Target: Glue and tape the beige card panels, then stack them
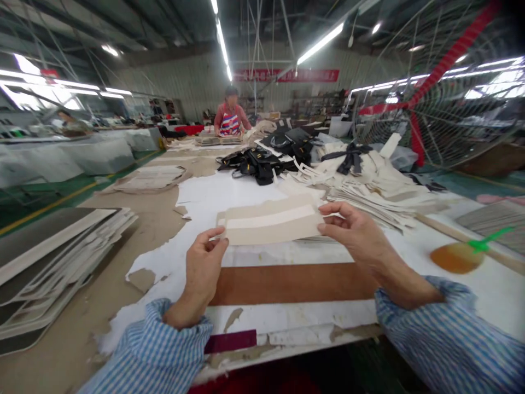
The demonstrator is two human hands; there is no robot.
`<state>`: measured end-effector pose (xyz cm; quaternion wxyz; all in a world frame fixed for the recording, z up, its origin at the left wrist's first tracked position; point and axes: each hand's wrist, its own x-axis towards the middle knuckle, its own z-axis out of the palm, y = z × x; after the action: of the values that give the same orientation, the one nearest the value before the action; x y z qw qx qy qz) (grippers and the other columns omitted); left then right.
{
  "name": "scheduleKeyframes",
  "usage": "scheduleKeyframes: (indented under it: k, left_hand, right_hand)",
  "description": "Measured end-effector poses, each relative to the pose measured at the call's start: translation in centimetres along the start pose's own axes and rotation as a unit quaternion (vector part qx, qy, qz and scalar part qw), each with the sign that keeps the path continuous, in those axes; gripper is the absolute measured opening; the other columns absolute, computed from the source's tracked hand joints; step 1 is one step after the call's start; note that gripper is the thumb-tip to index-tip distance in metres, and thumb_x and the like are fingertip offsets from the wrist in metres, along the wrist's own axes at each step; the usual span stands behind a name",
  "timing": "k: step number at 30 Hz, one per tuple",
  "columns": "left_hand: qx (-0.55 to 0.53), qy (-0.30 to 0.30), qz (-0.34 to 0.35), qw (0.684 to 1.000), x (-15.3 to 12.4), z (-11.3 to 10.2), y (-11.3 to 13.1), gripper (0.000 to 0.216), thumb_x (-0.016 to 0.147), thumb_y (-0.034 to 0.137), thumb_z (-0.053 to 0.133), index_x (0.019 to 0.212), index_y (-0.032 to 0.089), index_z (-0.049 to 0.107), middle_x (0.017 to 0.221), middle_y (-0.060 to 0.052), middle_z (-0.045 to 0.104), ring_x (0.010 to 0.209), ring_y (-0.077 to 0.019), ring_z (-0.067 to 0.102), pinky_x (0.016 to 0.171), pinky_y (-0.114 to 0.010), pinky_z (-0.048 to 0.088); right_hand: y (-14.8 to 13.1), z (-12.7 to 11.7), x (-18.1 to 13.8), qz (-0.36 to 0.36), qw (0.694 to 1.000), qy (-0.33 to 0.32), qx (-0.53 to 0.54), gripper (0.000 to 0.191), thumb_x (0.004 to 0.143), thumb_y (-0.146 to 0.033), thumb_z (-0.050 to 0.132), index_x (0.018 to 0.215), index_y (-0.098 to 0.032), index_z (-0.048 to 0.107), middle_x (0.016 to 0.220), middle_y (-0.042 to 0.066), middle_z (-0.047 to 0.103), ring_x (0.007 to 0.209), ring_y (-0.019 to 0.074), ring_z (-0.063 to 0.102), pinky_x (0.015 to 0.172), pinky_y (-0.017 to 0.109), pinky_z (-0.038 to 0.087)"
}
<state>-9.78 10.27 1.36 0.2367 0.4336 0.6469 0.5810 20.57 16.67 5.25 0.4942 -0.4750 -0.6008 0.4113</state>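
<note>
Your left hand and right hand each pinch one end of the beige panel, held just above the worktop beyond the brown strip between your wrists, and with such light fingertip grips it could sag or slip askew.

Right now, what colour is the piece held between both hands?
Beige piece with a white lengthwise band, clearest in the head view.
</note>
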Motion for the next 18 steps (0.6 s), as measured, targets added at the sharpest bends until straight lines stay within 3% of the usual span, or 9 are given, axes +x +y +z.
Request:
scheduleKeyframes:
  k: [2, 4, 6, 9, 13, 18]
  left_hand:
    - [-0.002, -0.046, 0.003, 0.999, -3.1, -0.1, 1.3, 0.048, 0.076, 0.044, 0.070, 0.119, 0.021, 0.069, 0.074, 0.004, 0.063, 0.064, -0.0135, 0.056, 0.064, -0.026, 0.045]
    - [0.010, -0.080, 0.030, 0.996, -6.6, -0.1, 1.6, 0.038, 0.076, 0.040, 0.069, 0.110, 0.023, 0.072, 0.091, 0.000, 0.065, 0.067, -0.0128, 0.057, 0.066, -0.028, 0.048]
    - [0.048, -0.108, 0.084, 0.989, -9.9, 0.1, 1.0, 0.028, 0.080, 0.034, 0.063, 0.104, 0.025, 0.073, 0.107, -0.004, 0.064, 0.076, -0.0148, 0.061, 0.074, -0.031, 0.053]
    - [0.119, -0.159, 0.085, 0.976, -13.7, 0.7, -0.8, 0.027, 0.079, 0.026, 0.058, 0.102, 0.026, 0.073, 0.107, -0.005, 0.063, 0.075, -0.0173, 0.062, 0.072, -0.034, 0.056]
    - [0.214, -0.187, 0.087, 0.955, -15.8, 1.2, -1.9, 0.030, 0.084, 0.026, 0.054, 0.107, 0.028, 0.072, 0.111, -0.007, 0.064, 0.080, -0.0213, 0.067, 0.078, -0.039, 0.059]
    - [0.257, -0.187, 0.104, 0.942, -15.8, 1.0, -1.6, 0.027, 0.084, 0.028, 0.055, 0.105, 0.028, 0.072, 0.103, -0.006, 0.064, 0.081, -0.0233, 0.068, 0.081, -0.041, 0.060]
  right_hand:
    - [0.2, -3.1, -3.1, 0.012, 1.000, 0.012, -0.007, 0.047, 0.066, -0.045, 0.085, 0.104, -0.026, 0.066, 0.079, -0.001, 0.069, 0.075, 0.0179, 0.065, 0.066, 0.028, 0.051]
    - [1.5, -5.7, -6.3, 0.041, 0.998, 0.027, -0.030, 0.045, 0.067, -0.049, 0.087, 0.101, -0.027, 0.068, 0.081, 0.000, 0.070, 0.074, 0.0184, 0.064, 0.061, 0.027, 0.050]
    - [3.7, -7.5, -9.2, 0.075, 0.995, 0.010, -0.061, 0.041, 0.069, -0.053, 0.085, 0.097, -0.026, 0.071, 0.087, 0.003, 0.071, 0.076, 0.0203, 0.065, 0.060, 0.028, 0.051]
    - [7.2, -8.7, -12.4, 0.091, 0.989, -0.025, -0.115, 0.035, 0.072, -0.055, 0.079, 0.090, -0.025, 0.074, 0.091, 0.006, 0.073, 0.080, 0.0238, 0.068, 0.068, 0.033, 0.056]
    - [9.6, -8.8, -13.9, 0.068, 0.981, -0.030, -0.177, 0.030, 0.078, -0.053, 0.070, 0.090, -0.026, 0.073, 0.093, 0.006, 0.073, 0.084, 0.0253, 0.069, 0.078, 0.037, 0.057]
    - [9.4, -8.2, -13.9, 0.042, 0.971, -0.050, -0.231, 0.023, 0.084, -0.048, 0.061, 0.089, -0.028, 0.071, 0.092, 0.005, 0.072, 0.080, 0.0244, 0.067, 0.072, 0.038, 0.055]
